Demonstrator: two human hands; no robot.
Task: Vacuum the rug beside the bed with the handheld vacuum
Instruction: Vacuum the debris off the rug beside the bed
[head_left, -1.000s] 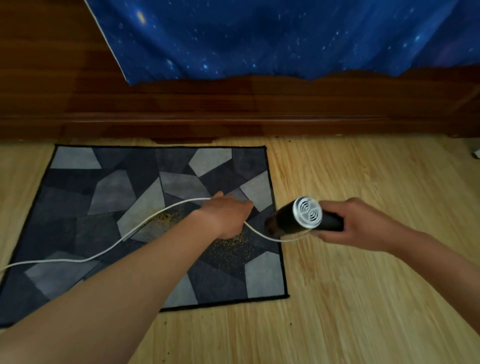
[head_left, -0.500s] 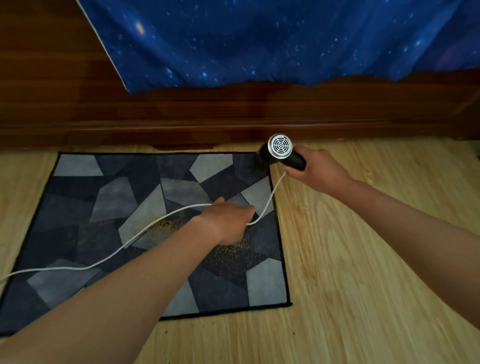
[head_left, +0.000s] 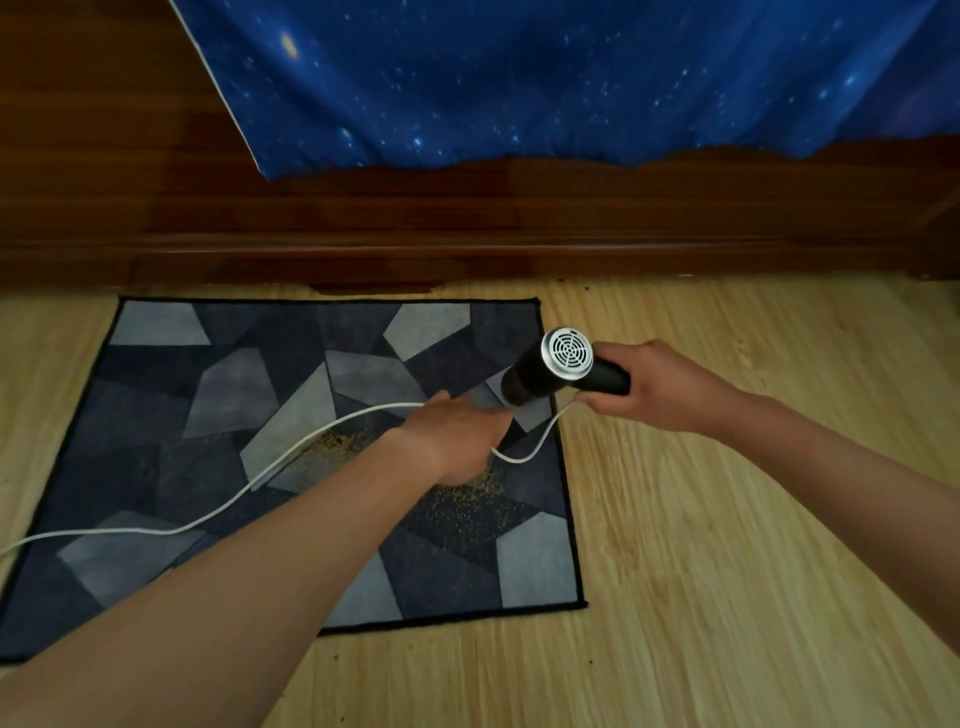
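One floor (head_left: 727, 519): we are looking down at pale wood planks that are spreading under everything, widest on the right and near sides.
Bed frame (head_left: 467, 223): a dark wooden board is running left to right along the far edge of the floor.
Blue sheet (head_left: 519, 78): a star-printed cloth is hanging over the bed frame, with its hem ending above the floor.
Rug (head_left: 208, 395): the grey patchwork rug is lying flat on the left of the floor, its far edge just beside the bed frame.
Left hand (head_left: 457, 436): we are reaching it over the right half of the rug, fingers curling down around the white cord.
Right hand (head_left: 660, 387): we are wrapping its fingers round the vacuum's handle, just right of the rug's right edge.
Handheld vacuum (head_left: 550, 371): its black body is tilting, the round silver grille facing us and the nozzle pointing down and left at the rug's far right part; we are unable to tell whether it is touching.
White cord (head_left: 156, 530): it is trailing from the left across the rug, passing through the left hand and looping to the right hand.
Crumbs (head_left: 467, 499): yellow specks are lying on the rug, under and near the left hand.
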